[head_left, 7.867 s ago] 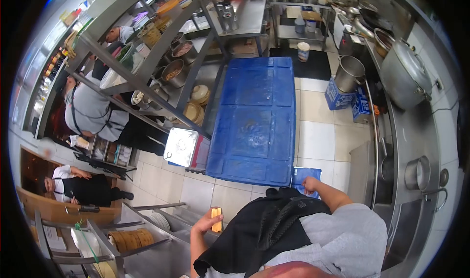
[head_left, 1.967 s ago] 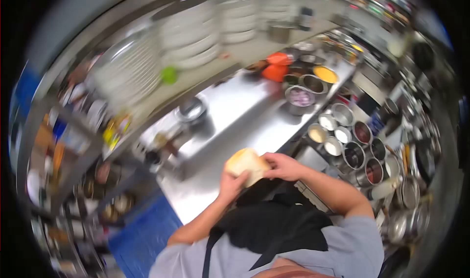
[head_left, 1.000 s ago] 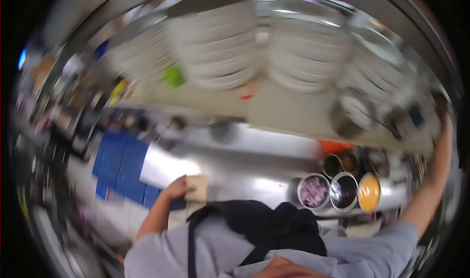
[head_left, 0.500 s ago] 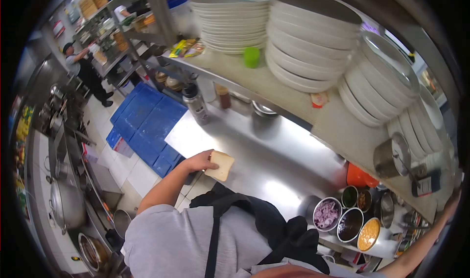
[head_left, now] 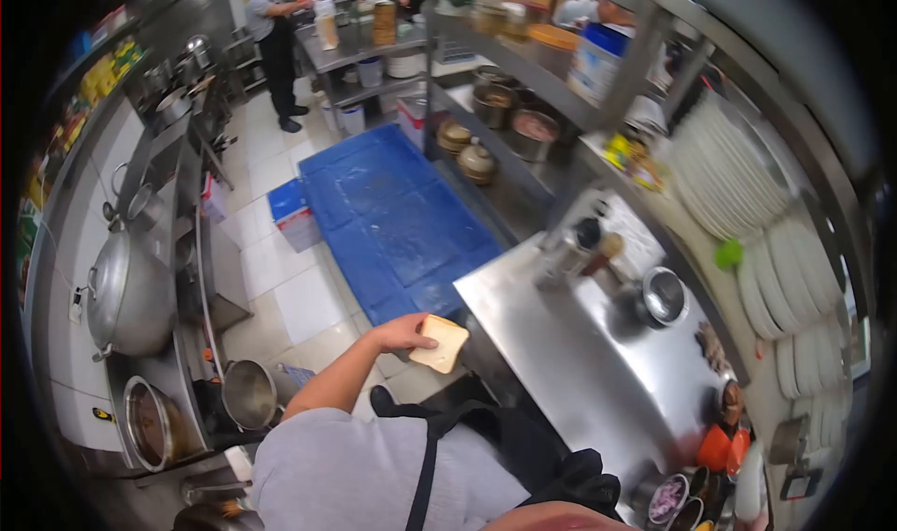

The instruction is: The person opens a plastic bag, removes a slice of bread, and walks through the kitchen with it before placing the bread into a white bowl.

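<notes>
My left hand (head_left: 405, 333) is closed on square white sliced bread (head_left: 439, 344), thumb across the upper face and the other fingers hidden beneath. A tan edge shows behind the top slice. The bread is held in the air in front of my body, left of the steel counter (head_left: 570, 372) and over the floor near the blue cover (head_left: 392, 222). My right hand is not visible in this view.
Pots stand along the left, including a large lidded pot (head_left: 131, 293). A co-worker (head_left: 274, 50) stands at the far counter. Stacked plates (head_left: 729, 162) fill the right shelf. A metal bowl (head_left: 663, 297) and a bowl of chopped purple onion (head_left: 666, 500) are on the counter.
The view has swung left, bringing more of the aisle and blue cover into sight. My left hand still holds the bread. My right forearm, seen earlier at the far right, is out of sight.
</notes>
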{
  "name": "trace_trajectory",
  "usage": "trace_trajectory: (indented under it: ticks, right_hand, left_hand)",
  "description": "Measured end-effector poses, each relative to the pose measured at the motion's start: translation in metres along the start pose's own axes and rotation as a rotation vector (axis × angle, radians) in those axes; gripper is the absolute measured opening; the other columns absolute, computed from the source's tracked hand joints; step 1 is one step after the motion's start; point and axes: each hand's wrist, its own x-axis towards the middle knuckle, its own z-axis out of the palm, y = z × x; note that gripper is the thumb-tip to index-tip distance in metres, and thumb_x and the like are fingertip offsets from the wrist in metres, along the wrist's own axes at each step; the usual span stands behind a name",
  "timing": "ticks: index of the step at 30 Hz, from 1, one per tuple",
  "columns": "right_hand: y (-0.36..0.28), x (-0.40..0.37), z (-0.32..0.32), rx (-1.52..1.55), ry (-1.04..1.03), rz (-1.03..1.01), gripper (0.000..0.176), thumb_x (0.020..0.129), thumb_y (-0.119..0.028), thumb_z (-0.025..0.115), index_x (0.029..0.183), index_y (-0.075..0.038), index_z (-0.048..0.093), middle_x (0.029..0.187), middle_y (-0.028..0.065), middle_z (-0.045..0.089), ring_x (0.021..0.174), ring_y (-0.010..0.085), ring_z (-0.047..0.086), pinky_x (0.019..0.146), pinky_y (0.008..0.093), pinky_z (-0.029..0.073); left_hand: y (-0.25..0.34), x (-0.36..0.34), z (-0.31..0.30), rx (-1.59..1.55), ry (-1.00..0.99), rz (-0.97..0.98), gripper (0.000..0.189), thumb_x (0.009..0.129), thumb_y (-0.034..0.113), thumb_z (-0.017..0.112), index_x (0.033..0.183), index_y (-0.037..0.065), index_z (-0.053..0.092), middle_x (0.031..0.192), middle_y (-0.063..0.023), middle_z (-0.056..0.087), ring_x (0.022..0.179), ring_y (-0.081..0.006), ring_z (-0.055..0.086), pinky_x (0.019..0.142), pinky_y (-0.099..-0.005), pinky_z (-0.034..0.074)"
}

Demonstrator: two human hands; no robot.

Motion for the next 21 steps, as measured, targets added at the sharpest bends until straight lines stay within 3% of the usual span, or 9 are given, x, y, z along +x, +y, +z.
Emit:
trace_trajectory:
  ticks: [2, 3, 4, 5, 7, 10, 14, 15, 21]
  right_hand:
    - [-0.09, 0.05, 0.081, 0.339, -0.249, -0.387, 0.052, 0.094, -0.007, 0.053, 0.145, 0.003, 0.044, 0.148, 0.017, 0.047, 0.138, 0.0237, 0.044, 0.114, 0.0346, 0.03]
    - [-0.244, 0.03, 0.101, 0.543, 0.048, -0.31, 0.047, 0.086, -0.002, 0.063, 0.132, 0.004, 0.055, 0.13, 0.0177, 0.06, 0.122, 0.0266, 0.056, 0.106, 0.034, 0.037]
    - [-0.294, 0.052, 0.115, 0.413, -0.277, -0.384, 0.036, 0.08, 0.001, 0.065, 0.116, 0.003, 0.059, 0.108, 0.0133, 0.063, 0.105, 0.0255, 0.059, 0.097, 0.0334, 0.041]
    - [-0.382, 0.054, 0.136, 0.452, -0.191, -0.476, 0.027, 0.074, 0.003, 0.067, 0.099, 0.002, 0.057, 0.089, 0.008, 0.055, 0.087, 0.0226, 0.053, 0.081, 0.0343, 0.042]
    - [-0.491, 0.07, 0.209, 0.529, -0.198, -0.674, 0.025, 0.069, 0.005, 0.067, 0.091, 0.003, 0.057, 0.084, 0.0151, 0.054, 0.086, 0.0304, 0.056, 0.078, 0.0393, 0.043]
    - [-0.645, 0.067, 0.256, 0.43, -0.49, -0.963, 0.027, 0.068, -0.001, 0.073, 0.093, 0.0, 0.06, 0.093, 0.0145, 0.061, 0.092, 0.0376, 0.058, 0.081, 0.0449, 0.043]
    - [-0.765, 0.035, 0.342, 0.372, -0.624, -1.091, 0.027, 0.07, -0.004, 0.074, 0.095, -0.004, 0.064, 0.094, 0.0124, 0.064, 0.097, 0.0344, 0.059, 0.084, 0.0436, 0.041]
    - [-0.79, 0.028, 0.36, 0.4, -0.633, -1.158, 0.028, 0.07, -0.004, 0.075, 0.096, -0.006, 0.065, 0.092, 0.0097, 0.065, 0.096, 0.0313, 0.06, 0.084, 0.0429, 0.04]
    - [-0.919, -0.002, 0.416, 0.388, -0.718, -1.176, 0.031, 0.07, -0.004, 0.075, 0.1, -0.011, 0.069, 0.095, 0.0053, 0.067, 0.099, 0.0277, 0.061, 0.088, 0.042, 0.039]
  left_hand:
    - [-0.013, -0.025, -0.058, -0.028, 0.035, 0.078, 0.063, 0.083, 0.023, 0.079, 0.134, 0.002, 0.05, 0.123, -0.008, 0.063, 0.114, -0.0156, 0.058, 0.097, -0.0324, 0.048]
    - [-0.016, -0.042, -0.084, -0.101, 0.044, 0.089, 0.062, 0.085, 0.021, 0.077, 0.136, 0.002, 0.048, 0.124, -0.0091, 0.062, 0.114, -0.0166, 0.058, 0.097, -0.0335, 0.048]
    - [-0.016, -0.057, -0.108, -0.187, 0.061, 0.11, 0.061, 0.087, 0.019, 0.075, 0.138, 0.002, 0.045, 0.125, -0.0101, 0.062, 0.115, -0.0175, 0.058, 0.098, -0.0345, 0.048]
    - [-0.019, -0.073, -0.126, -0.243, 0.111, 0.151, 0.06, 0.089, 0.016, 0.072, 0.14, 0.004, 0.043, 0.126, -0.0115, 0.061, 0.115, -0.019, 0.058, 0.099, -0.0359, 0.047]
    - [-0.022, -0.111, -0.163, -0.378, 0.21, 0.194, 0.059, 0.093, 0.011, 0.066, 0.144, 0.01, 0.037, 0.128, -0.0147, 0.059, 0.115, -0.0221, 0.058, 0.098, -0.0386, 0.048]
    - [-0.042, -0.168, -0.211, -0.338, 0.443, 0.21, 0.059, 0.094, 0.015, 0.067, 0.145, 0.013, 0.036, 0.128, -0.0128, 0.057, 0.113, -0.0218, 0.059, 0.096, -0.0367, 0.05]
    - [-0.084, -0.239, -0.272, -0.419, 0.619, 0.076, 0.048, 0.095, 0.013, 0.064, 0.138, 0.01, 0.041, 0.118, -0.0103, 0.058, 0.104, -0.0187, 0.06, 0.086, -0.0342, 0.053]
    - [-0.092, -0.253, -0.284, -0.499, 0.709, 0.065, 0.038, 0.098, 0.013, 0.061, 0.131, 0.009, 0.045, 0.112, -0.0099, 0.059, 0.098, -0.0188, 0.061, 0.083, -0.0343, 0.054]
    - [-0.127, -0.296, -0.391, -0.714, 1.007, 0.016, 0.027, 0.098, 0.021, 0.062, 0.121, 0.009, 0.054, 0.104, -0.0093, 0.062, 0.096, -0.0169, 0.062, 0.08, -0.0328, 0.054]
